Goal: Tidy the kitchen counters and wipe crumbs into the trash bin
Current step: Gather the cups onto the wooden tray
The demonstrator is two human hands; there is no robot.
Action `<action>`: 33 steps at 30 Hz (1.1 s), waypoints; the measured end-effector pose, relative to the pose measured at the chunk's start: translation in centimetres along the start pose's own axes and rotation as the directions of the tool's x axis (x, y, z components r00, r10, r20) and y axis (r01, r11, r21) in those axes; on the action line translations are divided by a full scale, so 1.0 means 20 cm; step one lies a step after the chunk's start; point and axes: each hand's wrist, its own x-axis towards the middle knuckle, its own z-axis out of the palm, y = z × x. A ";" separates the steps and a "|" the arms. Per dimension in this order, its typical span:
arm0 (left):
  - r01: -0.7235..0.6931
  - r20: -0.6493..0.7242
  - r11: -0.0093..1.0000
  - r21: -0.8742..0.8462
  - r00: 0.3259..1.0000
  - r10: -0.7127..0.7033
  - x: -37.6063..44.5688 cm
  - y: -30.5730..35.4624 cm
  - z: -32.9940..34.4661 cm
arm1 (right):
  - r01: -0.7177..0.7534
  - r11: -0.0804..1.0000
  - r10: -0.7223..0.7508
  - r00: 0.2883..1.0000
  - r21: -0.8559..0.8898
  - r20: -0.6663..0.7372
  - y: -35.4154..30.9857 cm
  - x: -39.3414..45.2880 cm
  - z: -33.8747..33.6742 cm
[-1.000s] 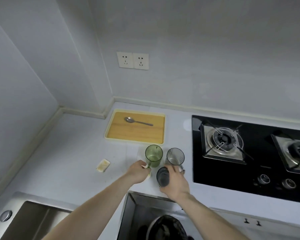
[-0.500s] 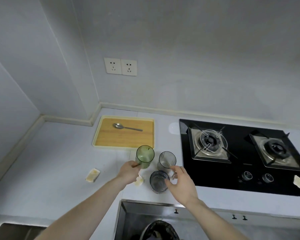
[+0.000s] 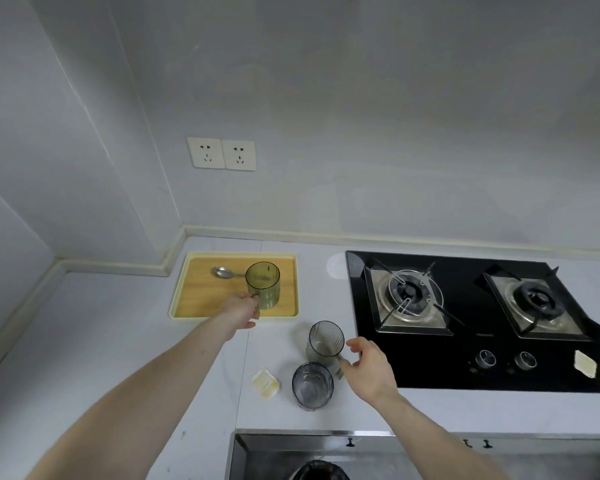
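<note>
Green mug (image 3: 263,285): light, rigid, probably slick plastic; left hand (image 3: 240,311) pinches its handle over the tray (image 3: 182,295). Right hand (image 3: 367,367) spread beside it.

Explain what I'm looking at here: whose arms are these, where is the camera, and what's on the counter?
No machine: a person wears a wide-angle camera on the head, looking down at their own arms. The left hand grips a green cup by its handle over a wooden tray, which holds a spoon. The right hand reaches for a clear grey cup; whether its fingers touch the cup is unclear. Another grey cup and a small yellowish packet sit on the white counter. A gas hob lies to the right.
</note>
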 end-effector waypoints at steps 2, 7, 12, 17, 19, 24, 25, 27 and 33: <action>0.025 0.017 1.000 0.009 1.000 -0.025 0.03 0.02 0.05 | -0.019 1.000 0.019 1.000 0.002 0.008 0.02 0.01 0.00; 0.062 0.031 0.998 0.028 0.998 -0.063 0.07 0.02 0.14 | -0.048 0.998 0.047 0.998 0.029 0.037 0.07 0.00 0.01; 0.094 0.069 0.992 0.085 0.993 -0.100 0.10 0.00 0.19 | -0.071 0.997 0.069 0.996 0.036 0.061 0.10 0.01 0.01; 0.062 0.048 0.979 0.193 0.996 -0.072 0.11 -0.01 0.19 | -0.066 0.996 0.062 0.995 0.055 0.081 0.11 0.04 0.01; 0.052 0.027 0.978 0.203 0.998 -0.058 0.08 -0.03 0.19 | -0.057 0.996 0.052 0.995 0.062 0.090 0.10 0.05 0.02; -0.052 0.054 0.957 0.287 0.998 0.038 -0.08 -0.27 0.21 | -0.056 0.996 0.048 0.993 0.075 0.108 0.12 0.06 0.03; -0.062 0.084 0.946 0.317 0.996 0.037 -0.12 -0.34 0.22 | -0.059 0.996 0.051 0.992 0.072 0.112 0.13 0.06 0.03; -0.079 0.127 0.928 0.365 0.991 0.034 -0.20 -0.45 0.24 | -0.059 0.996 0.052 0.992 0.062 0.114 0.15 0.07 0.03; -0.043 0.143 0.922 0.385 0.990 -0.014 -0.36 -0.67 0.33 | -0.068 0.995 0.057 0.986 0.067 0.156 0.16 0.12 0.06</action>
